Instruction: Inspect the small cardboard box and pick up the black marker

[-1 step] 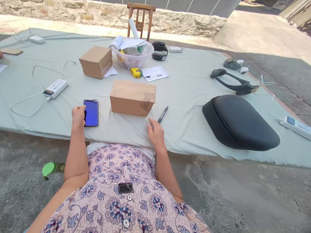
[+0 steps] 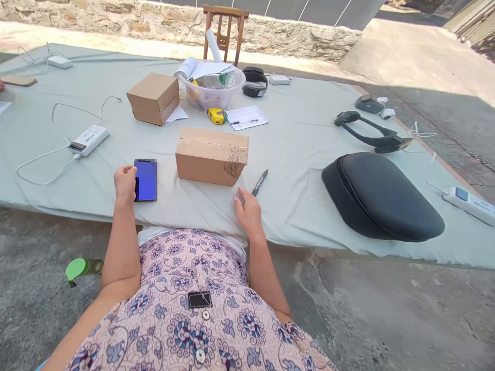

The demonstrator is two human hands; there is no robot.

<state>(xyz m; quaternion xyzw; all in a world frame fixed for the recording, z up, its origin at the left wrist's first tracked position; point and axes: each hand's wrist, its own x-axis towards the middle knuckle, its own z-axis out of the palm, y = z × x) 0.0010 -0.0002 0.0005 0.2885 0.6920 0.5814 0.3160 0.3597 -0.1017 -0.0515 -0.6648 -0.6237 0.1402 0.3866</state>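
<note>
Left hand [image 2: 125, 185] curled, right hand [image 2: 248, 213] splayed

A pale green cloth covers the worktop [image 2: 288, 206] (creased along its front edge). On it lie a nearer cardboard box [image 2: 211, 156], a farther cardboard box [image 2: 153, 98], a smartphone [image 2: 145, 180], a black pen [image 2: 260, 182], a yellow tape measure [image 2: 217, 116], a white power bank [image 2: 89, 140], a clear plastic bowl [image 2: 212, 95] and a black padded cushion [image 2: 382, 196].
</note>
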